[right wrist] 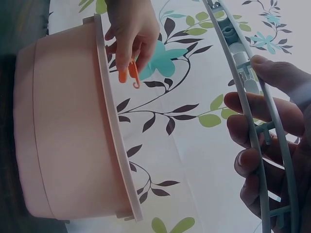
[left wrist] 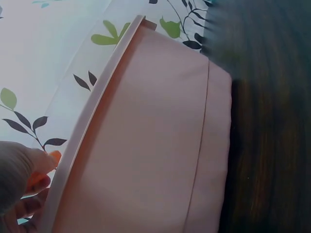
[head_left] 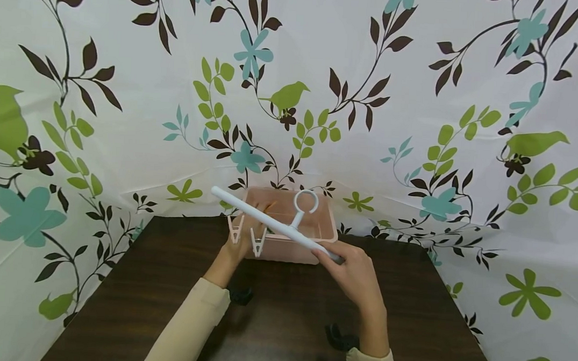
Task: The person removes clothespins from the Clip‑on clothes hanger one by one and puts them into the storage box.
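Observation:
My right hand (head_left: 353, 269) grips one end of a pale blue clip hanger (head_left: 287, 231), which slants up to the left and has a ring-shaped hook (head_left: 306, 202). Fingers and thumb are curled around its two rails in the right wrist view. White clothespins (head_left: 257, 245) hang from the far half of the bar. An orange clothespin (right wrist: 130, 74) is pinched in my left hand (right wrist: 133, 31), above the rim of a pink plastic bin (right wrist: 73, 121). From the head, the hanger and clothespins partly cover that hand.
The bin stands near the back edge of a dark wooden table (head_left: 283, 320). Behind it rises a white sheet (head_left: 294, 51) printed with leaves, flowers and birds. Black wrist mounts (head_left: 340, 339) show beneath both wrists.

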`<state>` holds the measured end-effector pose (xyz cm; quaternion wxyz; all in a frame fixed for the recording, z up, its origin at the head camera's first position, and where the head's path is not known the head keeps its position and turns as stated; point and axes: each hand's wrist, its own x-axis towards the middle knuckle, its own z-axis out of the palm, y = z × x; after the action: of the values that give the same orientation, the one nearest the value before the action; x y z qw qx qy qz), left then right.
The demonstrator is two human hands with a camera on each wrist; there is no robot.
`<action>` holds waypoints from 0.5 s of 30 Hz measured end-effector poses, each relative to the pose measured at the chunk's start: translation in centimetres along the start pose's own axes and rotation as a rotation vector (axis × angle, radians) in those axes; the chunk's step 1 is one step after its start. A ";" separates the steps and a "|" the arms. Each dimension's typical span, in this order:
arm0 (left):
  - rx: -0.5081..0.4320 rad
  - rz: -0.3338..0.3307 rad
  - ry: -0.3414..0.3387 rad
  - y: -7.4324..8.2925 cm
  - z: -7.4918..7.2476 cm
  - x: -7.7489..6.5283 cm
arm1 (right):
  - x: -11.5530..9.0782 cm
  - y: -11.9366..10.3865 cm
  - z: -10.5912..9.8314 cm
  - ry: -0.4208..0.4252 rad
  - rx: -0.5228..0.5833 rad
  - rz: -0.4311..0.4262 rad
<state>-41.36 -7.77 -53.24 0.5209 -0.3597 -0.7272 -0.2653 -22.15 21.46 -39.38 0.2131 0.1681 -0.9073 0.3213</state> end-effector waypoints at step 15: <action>0.233 -0.237 -0.137 2.7 -4.1 3.4 | 0.1 0.1 0.4 0.000 -0.016 0.013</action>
<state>-37.60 -8.39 -48.67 0.4734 -0.2262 -0.8240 -0.2137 -22.41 21.21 -39.62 0.2124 0.1607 -0.9108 0.3155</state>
